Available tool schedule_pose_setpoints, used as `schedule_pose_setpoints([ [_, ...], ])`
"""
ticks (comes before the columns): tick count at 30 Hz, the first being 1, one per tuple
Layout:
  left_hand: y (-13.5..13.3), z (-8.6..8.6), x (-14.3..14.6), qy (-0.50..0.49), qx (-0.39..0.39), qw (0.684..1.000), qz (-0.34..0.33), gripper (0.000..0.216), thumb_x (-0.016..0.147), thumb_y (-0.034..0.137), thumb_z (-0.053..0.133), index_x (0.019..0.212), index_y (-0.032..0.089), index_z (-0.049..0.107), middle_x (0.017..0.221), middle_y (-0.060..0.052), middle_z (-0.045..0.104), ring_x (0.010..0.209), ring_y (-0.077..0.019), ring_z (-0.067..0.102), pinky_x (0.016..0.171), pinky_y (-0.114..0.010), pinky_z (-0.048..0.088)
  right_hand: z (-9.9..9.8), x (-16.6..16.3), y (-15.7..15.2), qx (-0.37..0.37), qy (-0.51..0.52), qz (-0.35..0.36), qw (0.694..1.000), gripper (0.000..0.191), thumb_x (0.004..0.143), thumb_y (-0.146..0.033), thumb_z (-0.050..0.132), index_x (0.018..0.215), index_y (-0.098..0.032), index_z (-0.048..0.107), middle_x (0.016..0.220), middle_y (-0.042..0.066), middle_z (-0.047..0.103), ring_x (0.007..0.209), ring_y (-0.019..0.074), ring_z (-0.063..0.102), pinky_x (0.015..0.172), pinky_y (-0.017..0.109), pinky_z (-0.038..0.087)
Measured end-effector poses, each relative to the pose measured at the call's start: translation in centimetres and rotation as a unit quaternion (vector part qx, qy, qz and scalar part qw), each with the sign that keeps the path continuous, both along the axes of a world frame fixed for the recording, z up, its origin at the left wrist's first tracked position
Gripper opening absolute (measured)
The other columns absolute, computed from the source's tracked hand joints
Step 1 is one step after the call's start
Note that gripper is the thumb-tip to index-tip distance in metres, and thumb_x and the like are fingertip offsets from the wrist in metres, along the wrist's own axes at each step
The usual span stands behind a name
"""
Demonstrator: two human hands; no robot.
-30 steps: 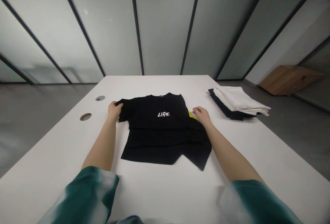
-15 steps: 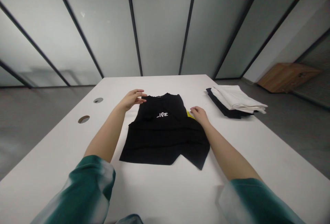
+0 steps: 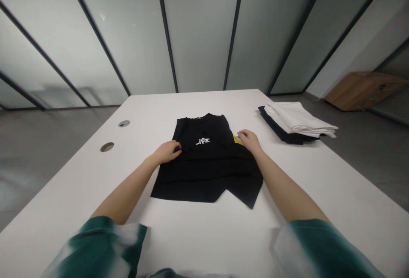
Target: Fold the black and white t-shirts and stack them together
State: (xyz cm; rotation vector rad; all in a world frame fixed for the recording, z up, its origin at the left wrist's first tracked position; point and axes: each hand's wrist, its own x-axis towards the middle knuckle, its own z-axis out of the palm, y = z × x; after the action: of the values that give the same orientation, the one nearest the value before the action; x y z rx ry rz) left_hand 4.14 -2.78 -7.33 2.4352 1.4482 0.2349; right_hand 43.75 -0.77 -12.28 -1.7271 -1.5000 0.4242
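Observation:
A black T-shirt [image 3: 207, 169] lies on the white table, its sides folded in and a white print [image 3: 202, 141] showing on its upper part. A crosswise fold or layer edge runs below the print. At the left end of that edge, my left hand [image 3: 168, 151] is closed on the shirt, its fingertips partly hidden against the black cloth. My right hand [image 3: 250, 140] is at the shirt's right edge, fingers curled in and closed on the cloth beside a small yellow patch [image 3: 237, 140]. The lower edge of the shirt has a notch right of its middle.
On the right of the white table [image 3: 198, 235] sits a stack of folded cloths, a white cloth [image 3: 297, 118] over a black cloth [image 3: 281, 133]. Two round holes are in the tabletop at left. Frosted panels stand behind, and a wooden cabinet [image 3: 364, 90] is at far right.
My left hand has come down from beside the shirt's upper left corner to its left edge, and its spread fingers have closed. My right hand has stayed nearly in place.

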Motion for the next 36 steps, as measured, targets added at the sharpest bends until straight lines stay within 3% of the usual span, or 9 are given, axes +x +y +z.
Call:
schedule_pose_setpoints([
  [4,2.1,1.4,-0.2,0.015,0.003,0.995,0.098,0.035,0.09,0.047,0.045,0.095,0.023,0.07,0.084,-0.006,0.073,0.086,-0.0254,0.068,0.08,-0.034,0.05,-0.2,0.0,0.1,-0.003,-0.025,-0.003,1.0,0.025,0.081,-0.032,0.05,0.082,-0.02,0.072,0.082,0.005,0.073,0.083,0.022,0.064,0.078,0.031,0.047],
  [7,4.7,1.8,0.3,0.029,0.036,0.985,0.165,0.038,0.091,0.043,0.045,0.117,0.022,0.064,0.09,-0.007,0.074,0.095,-0.0269,0.068,0.084,-0.035,0.049,0.0,-0.2,1.0,-0.045,-0.069,-0.017,0.996,0.022,0.08,-0.029,0.052,0.083,-0.021,0.073,0.085,0.007,0.074,0.084,0.0239,0.065,0.077,0.032,0.046],
  [11,8.0,1.2,1.9,0.036,0.049,0.979,0.195,0.06,0.091,0.045,0.047,0.145,0.019,0.042,0.115,-0.014,0.069,0.113,-0.0291,0.063,0.093,-0.036,0.047,1.1,-1.1,3.9,-0.102,-0.123,-0.031,0.987,0.02,0.078,-0.036,0.06,0.081,-0.021,0.072,0.084,0.012,0.073,0.084,0.0275,0.066,0.075,0.034,0.046],
  [14,9.9,0.7,2.9,0.063,0.039,0.98,0.184,0.07,0.09,0.052,0.047,0.152,0.021,0.034,0.134,-0.018,0.057,0.121,-0.0325,0.059,0.098,-0.04,0.045,1.9,-2.1,6.3,-0.111,-0.14,-0.022,0.984,0.028,0.078,-0.048,0.062,0.073,-0.021,0.07,0.077,0.012,0.071,0.082,0.0283,0.066,0.073,0.035,0.046],
  [19,12.8,1.2,3.4,0.108,0.037,0.985,0.13,0.047,0.086,0.039,0.052,0.129,0.023,0.061,0.129,-0.015,0.06,0.115,-0.0313,0.062,0.094,-0.039,0.049,2.1,-3.6,8.0,-0.148,-0.188,-0.02,0.971,0.018,0.079,-0.039,0.063,0.076,-0.022,0.069,0.082,0.011,0.072,0.084,0.0288,0.067,0.074,0.037,0.048],
  [24,15.3,2.5,2.0,0.11,0.017,0.976,0.188,0.035,0.082,0.031,0.057,0.111,0.018,0.07,0.116,-0.014,0.07,0.112,-0.0311,0.063,0.091,-0.036,0.051,2.2,-3.5,7.5,-0.132,-0.205,-0.042,0.969,0.019,0.086,-0.029,0.054,0.09,-0.02,0.071,0.096,0.014,0.073,0.089,0.0278,0.067,0.076,0.036,0.049],
  [27,15.6,2.8,0.8,0.112,0.013,0.963,0.246,0.036,0.082,0.023,0.055,0.114,0.015,0.069,0.118,-0.015,0.069,0.115,-0.0303,0.062,0.094,-0.035,0.049,2.8,-3.3,6.9,-0.14,-0.201,-0.063,0.968,0.025,0.091,-0.029,0.049,0.099,-0.018,0.07,0.102,0.014,0.072,0.095,0.0269,0.067,0.077,0.033,0.049],
  [31,13.9,2.5,0.5,0.072,0.09,0.937,0.329,0.049,0.089,0.024,0.044,0.135,0.008,0.052,0.133,-0.022,0.058,0.12,-0.0312,0.058,0.098,-0.039,0.047,3.8,-3.6,5.9,-0.159,-0.181,-0.081,0.967,0.035,0.095,-0.032,0.042,0.116,-0.016,0.064,0.109,0.015,0.07,0.102,0.0277,0.065,0.084,0.035,0.049],
  [36,9.7,1.2,1.8,0.1,0.084,0.961,0.242,0.058,0.092,0.044,0.04,0.138,0.009,0.051,0.139,-0.021,0.054,0.129,-0.0327,0.05,0.106,-0.041,0.041,3.5,-4.6,3.5,-0.091,-0.259,-0.005,0.961,0.055,0.095,-0.043,0.042,0.141,-0.012,0.047,0.137,0.02,0.055,0.124,0.0328,0.052,0.101,0.043,0.042],
])
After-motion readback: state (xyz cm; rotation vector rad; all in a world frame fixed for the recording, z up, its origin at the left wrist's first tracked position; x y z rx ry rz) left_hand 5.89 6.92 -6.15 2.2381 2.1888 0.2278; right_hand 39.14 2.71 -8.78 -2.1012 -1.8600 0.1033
